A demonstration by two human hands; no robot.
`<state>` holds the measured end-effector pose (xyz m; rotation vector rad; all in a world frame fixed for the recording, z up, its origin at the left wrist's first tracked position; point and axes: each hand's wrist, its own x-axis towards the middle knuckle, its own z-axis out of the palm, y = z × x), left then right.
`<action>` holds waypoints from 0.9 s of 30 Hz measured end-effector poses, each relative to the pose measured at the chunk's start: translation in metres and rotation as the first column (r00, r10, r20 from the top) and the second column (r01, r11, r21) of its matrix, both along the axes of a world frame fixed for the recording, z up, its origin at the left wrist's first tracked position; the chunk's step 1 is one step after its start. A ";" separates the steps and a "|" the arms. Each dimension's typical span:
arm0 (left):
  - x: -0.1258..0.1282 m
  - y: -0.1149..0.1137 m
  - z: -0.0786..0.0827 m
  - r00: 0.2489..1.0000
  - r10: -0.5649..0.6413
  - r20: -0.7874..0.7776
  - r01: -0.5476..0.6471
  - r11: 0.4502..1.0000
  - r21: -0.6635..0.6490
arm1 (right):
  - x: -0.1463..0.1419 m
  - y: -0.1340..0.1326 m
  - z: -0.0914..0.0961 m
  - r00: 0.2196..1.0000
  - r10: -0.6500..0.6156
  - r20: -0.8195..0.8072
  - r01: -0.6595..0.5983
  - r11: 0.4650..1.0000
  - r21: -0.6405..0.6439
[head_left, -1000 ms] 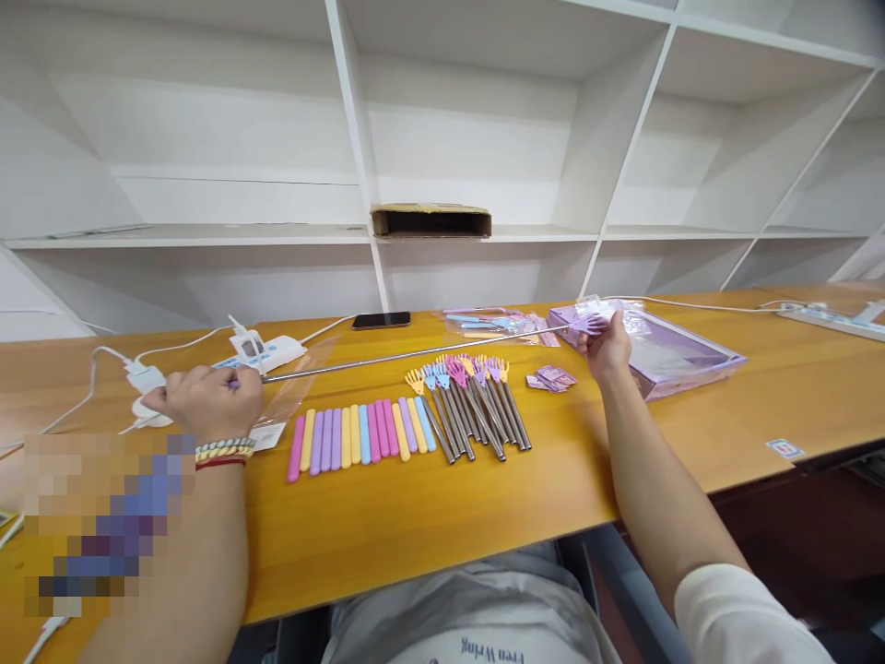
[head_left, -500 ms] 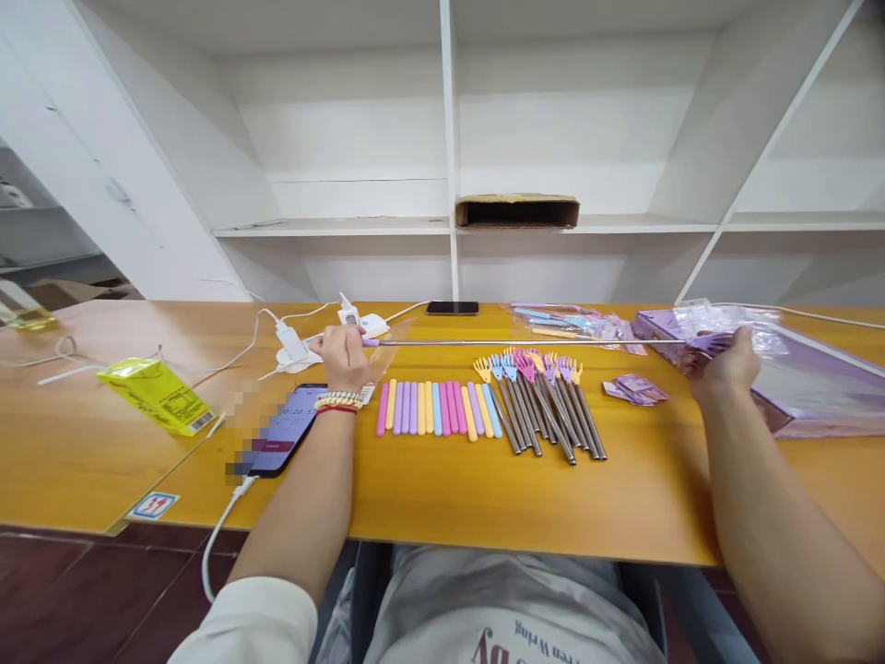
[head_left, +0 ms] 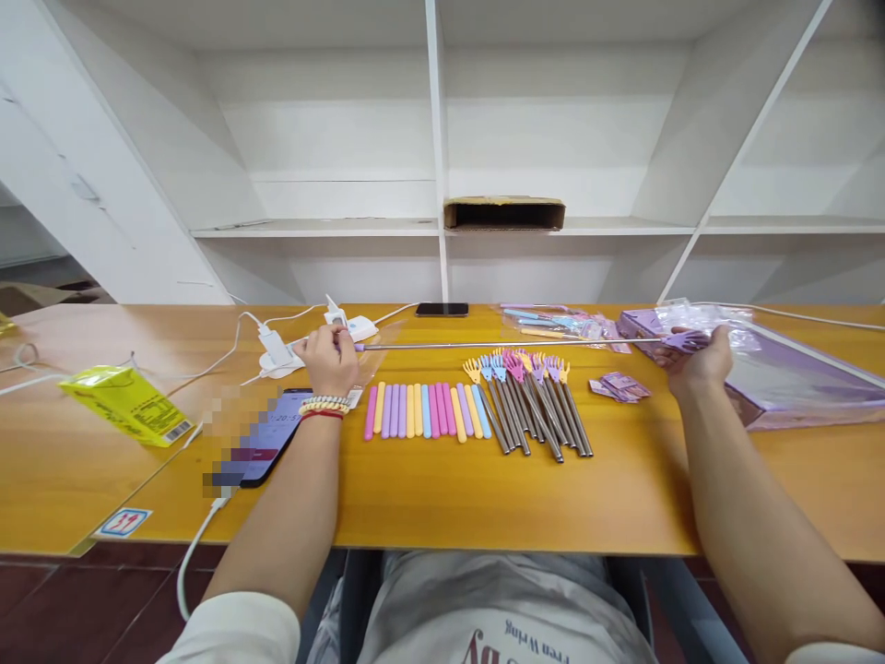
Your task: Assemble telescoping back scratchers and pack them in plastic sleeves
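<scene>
Stretched out across the table between my hands is a telescopic back scratcher (head_left: 512,345), its thin metal rod fully drawn out. My left hand (head_left: 330,358) is closed round its purple handle, most of which is hidden. At the other end my right hand (head_left: 700,364) grips the purple claw-shaped head (head_left: 686,341). Below the rod lies a row of coloured handle sleeves (head_left: 423,410) in pink, yellow, purple and blue. Beside them are several metal back scratcher rods (head_left: 536,406) with coloured claw heads, fanned out and overlapping.
A purple box (head_left: 816,369) with clear plastic stands at the right. Small printed cards (head_left: 620,387) lie near it, bagged scratchers (head_left: 560,321) behind. On the left are a phone (head_left: 273,443), a yellow carton (head_left: 128,404) and a power strip (head_left: 283,355). A black phone (head_left: 442,310) lies at the back.
The view has shifted slightly, so everything sits a little further left. Fingers of my right hand have opened somewhat beneath the claw head; the scratcher stays stretched between both hands.
</scene>
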<state>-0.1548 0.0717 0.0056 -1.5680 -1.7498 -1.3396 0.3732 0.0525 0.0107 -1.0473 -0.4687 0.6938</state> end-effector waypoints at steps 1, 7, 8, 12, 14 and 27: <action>-0.001 0.000 0.001 0.999 0.045 -0.013 -0.045 0.999 -0.017 | -0.001 0.000 -0.001 0.999 0.003 0.052 -0.003 1.000 -0.002; 0.007 -0.008 0.010 0.975 0.198 -0.105 -0.212 0.967 -0.143 | -0.022 -0.002 0.000 0.944 0.161 0.289 -0.167 0.986 -0.003; 0.015 -0.013 0.013 0.976 0.161 -0.145 -0.185 0.968 -0.167 | -0.030 -0.004 0.001 0.916 0.226 0.332 -0.238 0.971 -0.002; 0.065 -0.037 0.023 0.937 -0.131 -0.323 0.039 0.960 -0.276 | -0.083 -0.017 0.001 0.701 0.421 0.576 -0.488 0.872 -0.043; 0.094 -0.050 0.025 0.882 -0.272 -0.385 0.133 0.927 -0.350 | -0.116 -0.028 -0.001 0.562 0.488 0.667 -0.559 0.819 -0.128; 0.153 -0.074 0.021 0.778 -0.411 -0.475 0.124 0.841 -0.526 | -0.172 -0.043 -0.015 0.498 0.426 0.756 -0.505 0.851 -0.147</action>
